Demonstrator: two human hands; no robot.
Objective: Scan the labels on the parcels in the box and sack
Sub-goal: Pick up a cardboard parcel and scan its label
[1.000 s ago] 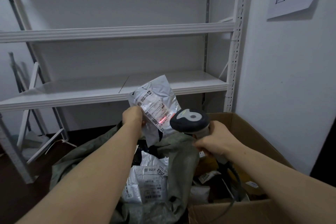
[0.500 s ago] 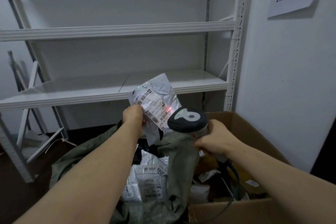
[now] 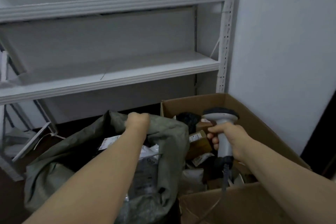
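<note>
My left hand (image 3: 137, 121) is curled into a fist at the far rim of the green sack (image 3: 169, 132) and seems to grip the fabric there. Inside the sack lie grey and white parcels (image 3: 150, 152), one with a white label (image 3: 109, 142) showing. My right hand (image 3: 227, 139) grips the handle of the grey barcode scanner (image 3: 221, 115), held upright over the cardboard box (image 3: 258, 120). The box holds a brown parcel (image 3: 199, 143), a black parcel (image 3: 187, 120) and a white one (image 3: 192, 175). The scanner's cable hangs down into the box.
A white metal rack with a low shelf (image 3: 109, 78) stands right behind the sack and box. A white wall (image 3: 281, 60) borders the box on the right. Loose white rack parts (image 3: 32, 140) lie on the dark floor at the left.
The grey parcel my left hand held up for scanning is gone from it, and that hand has dropped to the sack's rim. The scanner has swung right, over the box. The view tilted down.
</note>
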